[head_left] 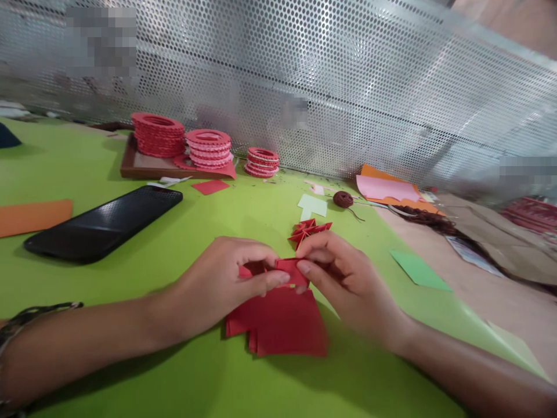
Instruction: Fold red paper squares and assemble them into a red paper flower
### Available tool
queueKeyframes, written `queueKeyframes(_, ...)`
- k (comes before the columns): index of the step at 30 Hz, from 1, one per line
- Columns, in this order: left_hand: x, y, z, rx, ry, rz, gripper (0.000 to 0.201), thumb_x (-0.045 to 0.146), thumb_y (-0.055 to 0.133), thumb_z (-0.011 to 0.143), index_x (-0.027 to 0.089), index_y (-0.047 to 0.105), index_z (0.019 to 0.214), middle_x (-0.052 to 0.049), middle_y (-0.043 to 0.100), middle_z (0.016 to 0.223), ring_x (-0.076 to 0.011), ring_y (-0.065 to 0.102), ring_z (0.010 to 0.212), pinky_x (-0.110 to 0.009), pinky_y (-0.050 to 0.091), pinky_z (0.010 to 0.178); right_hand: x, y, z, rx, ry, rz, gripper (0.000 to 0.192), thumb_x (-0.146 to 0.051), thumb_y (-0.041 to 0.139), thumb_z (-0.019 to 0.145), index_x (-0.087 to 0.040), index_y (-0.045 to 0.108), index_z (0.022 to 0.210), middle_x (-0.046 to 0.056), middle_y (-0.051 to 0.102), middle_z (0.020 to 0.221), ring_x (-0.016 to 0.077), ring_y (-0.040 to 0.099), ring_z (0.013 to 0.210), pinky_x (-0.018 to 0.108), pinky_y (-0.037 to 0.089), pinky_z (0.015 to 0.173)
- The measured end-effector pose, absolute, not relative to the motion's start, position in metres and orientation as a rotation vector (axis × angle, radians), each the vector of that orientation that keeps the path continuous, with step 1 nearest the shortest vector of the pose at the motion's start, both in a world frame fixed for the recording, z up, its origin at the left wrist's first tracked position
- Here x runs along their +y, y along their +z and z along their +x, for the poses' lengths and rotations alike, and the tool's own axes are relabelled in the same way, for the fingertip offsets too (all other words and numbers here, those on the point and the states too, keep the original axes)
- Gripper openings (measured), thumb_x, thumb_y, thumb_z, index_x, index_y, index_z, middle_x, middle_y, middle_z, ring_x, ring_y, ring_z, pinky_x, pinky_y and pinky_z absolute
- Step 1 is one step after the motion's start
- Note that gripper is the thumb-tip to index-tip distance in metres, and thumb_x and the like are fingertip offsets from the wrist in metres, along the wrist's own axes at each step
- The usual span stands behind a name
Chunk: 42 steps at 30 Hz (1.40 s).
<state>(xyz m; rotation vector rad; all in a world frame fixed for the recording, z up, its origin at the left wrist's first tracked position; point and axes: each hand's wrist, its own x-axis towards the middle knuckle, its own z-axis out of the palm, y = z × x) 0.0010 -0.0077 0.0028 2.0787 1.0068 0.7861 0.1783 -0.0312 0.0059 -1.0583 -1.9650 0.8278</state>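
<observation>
A green table (130,360) filled the frame, backed from nine to three o'clock by a perforated metal screen (348,87). At ten o'clock a black phone (104,223) lay face up, its long axis running from eight toward two o'clock. Beyond it, at eleven o'clock, a brown tray (134,167) carried stacks of red scalloped rings (157,134), with a smaller stack (261,162) just beside it on the table. At two o'clock lay pink and orange sheets (387,188) and a ball of brown cord (343,199); a green paper scrap (418,269) sat at three o'clock.

At centre, a pile of red paper squares (278,322) rested under both wrists. Above it the left hand (217,281) and the right hand (348,278) met, each pinching closed on one end of a small red folded piece (291,270), the left from nine o'clock, the right from three. The piece's long axis ran across, nine to three, held just clear of the pile and equally near to both hands. A finished red pleated piece (308,230) lay just past the right fingertips at twelve o'clock.
</observation>
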Motion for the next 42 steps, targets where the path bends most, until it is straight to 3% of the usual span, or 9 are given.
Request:
queueKeyframes(10, -0.0066, 0.0031, -0.0006, 0.942, 0.724, 2.067, 0.023, 0.020, 0.052, 0.080, 0.015, 0.059, 0.058, 0.005, 0.060, 0.057, -0.0093, 0.055, 0.056, -0.017, 0.036, 0.055, -0.0299, 0.0060, 0.1784, -1.967, 0.783, -1.061, 0.006, -0.016, 0.051, 0.083, -0.019, 0.046, 0.080, -0.003, 0.059, 0.063, 0.0087, 0.060, 0.057, 0.018, 0.045, 0.051)
queueKeyframes(19, -0.0078, 0.0040, 0.0014, 0.944, 0.773, 2.064, 0.022, 0.019, 0.056, 0.078, 0.016, 0.060, 0.056, 0.005, 0.062, 0.054, -0.0096, 0.057, 0.054, -0.017, 0.037, 0.055, -0.0235, 0.0119, 0.1861, -2.150, 0.711, -1.023, 0.013, -0.016, 0.053, 0.082, -0.018, 0.044, 0.073, -0.004, 0.054, 0.060, 0.0066, 0.053, 0.054, 0.018, 0.042, 0.050)
queueKeyframes(25, -0.0070, 0.0053, -0.0010, 0.958, 0.781, 2.053, 0.026, 0.023, 0.053, 0.080, 0.015, 0.058, 0.055, 0.005, 0.061, 0.055, -0.0091, 0.055, 0.055, -0.016, 0.036, 0.054, -0.0216, 0.0143, 0.1853, -1.897, 0.988, -1.014, 0.005, -0.015, 0.054, 0.080, -0.016, 0.049, 0.082, -0.003, 0.058, 0.065, 0.0067, 0.058, 0.057, 0.018, 0.050, 0.053)
queueKeyframes(28, -0.0067, 0.0049, -0.0027, 0.964, 0.794, 2.088, 0.027, 0.025, 0.052, 0.080, 0.016, 0.058, 0.056, 0.004, 0.061, 0.055, -0.0096, 0.054, 0.055, -0.017, 0.036, 0.054, -0.0214, 0.0133, 0.1830, -1.834, 1.073, -1.035, 0.005, -0.017, 0.053, 0.081, -0.014, 0.055, 0.077, -0.002, 0.061, 0.063, 0.0064, 0.060, 0.055, 0.018, 0.051, 0.055)
queueKeyframes(33, -0.0058, 0.0050, -0.0025, 0.957, 0.830, 2.162, 0.028, 0.027, 0.052, 0.081, 0.016, 0.058, 0.056, 0.005, 0.059, 0.054, -0.0093, 0.054, 0.054, -0.017, 0.035, 0.053, -0.0224, 0.0128, 0.1797, -1.784, 1.013, -1.050, 0.015, -0.016, 0.053, 0.081, -0.015, 0.056, 0.066, -0.004, 0.058, 0.054, 0.0061, 0.058, 0.051, 0.018, 0.050, 0.052)
queueKeyframes(42, -0.0066, 0.0053, -0.0001, 0.958, 0.738, 2.116, 0.027, 0.027, 0.050, 0.080, 0.015, 0.058, 0.057, 0.005, 0.059, 0.055, -0.0096, 0.054, 0.055, -0.017, 0.035, 0.053, -0.0247, 0.0127, 0.1805, -1.918, 0.763, -1.039, 0.016, -0.017, 0.052, 0.081, -0.014, 0.055, 0.066, -0.004, 0.054, 0.054, 0.0058, 0.053, 0.047, 0.017, 0.043, 0.045)
